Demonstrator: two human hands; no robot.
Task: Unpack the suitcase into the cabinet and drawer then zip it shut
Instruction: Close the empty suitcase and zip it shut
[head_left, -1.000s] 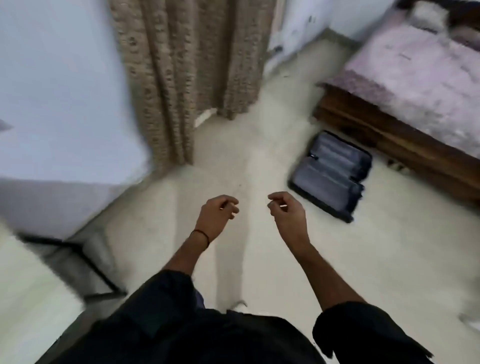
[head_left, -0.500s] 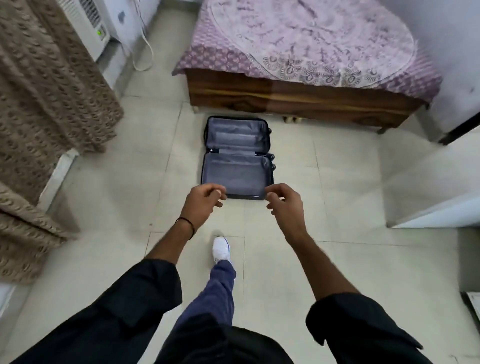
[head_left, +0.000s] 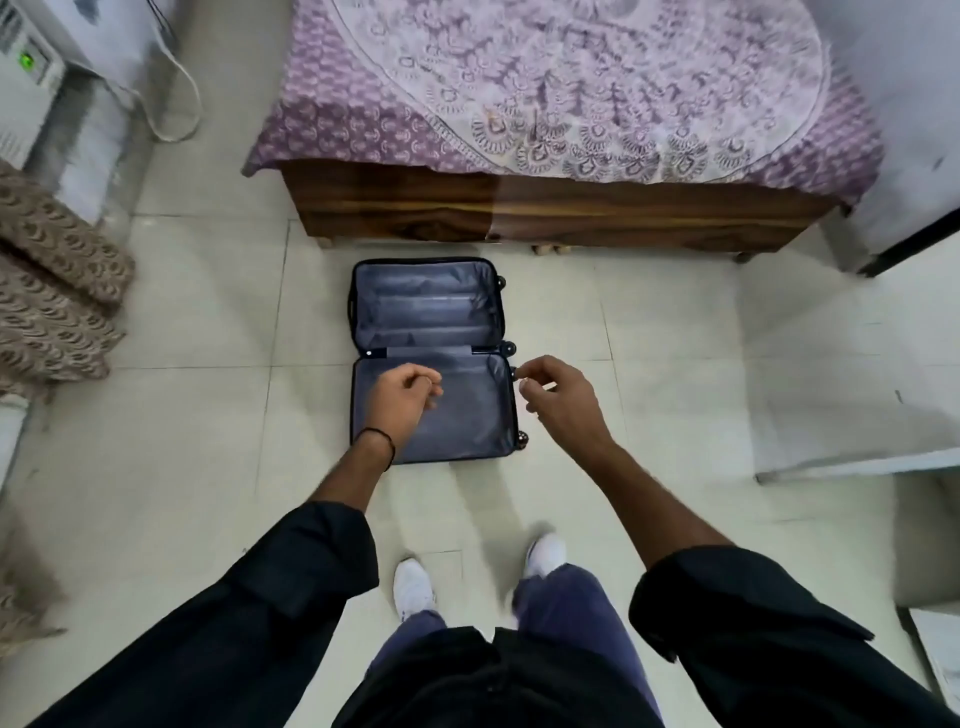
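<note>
A dark suitcase (head_left: 428, 306) lies open and flat on the tiled floor in front of the bed, both grey-lined halves showing nothing inside. My left hand (head_left: 402, 397) hovers over the near half with fingers loosely curled and holds nothing. My right hand (head_left: 558, 397) hangs beside the suitcase's right edge, near the wheels, fingers loosely curled, with nothing in it. I cannot tell if either hand touches the case.
A wooden bed (head_left: 545, 208) with a purple patterned cover stands just beyond the suitcase. A brown curtain (head_left: 52, 280) and a white appliance (head_left: 31, 78) are at the left. A white surface (head_left: 857, 374) juts in at the right. My white shoes (head_left: 413, 587) stand on the floor.
I turned from the curtain side and walked up to the suitcase. Both hands now hang over its near half and right edge, lower and farther forward than before.
</note>
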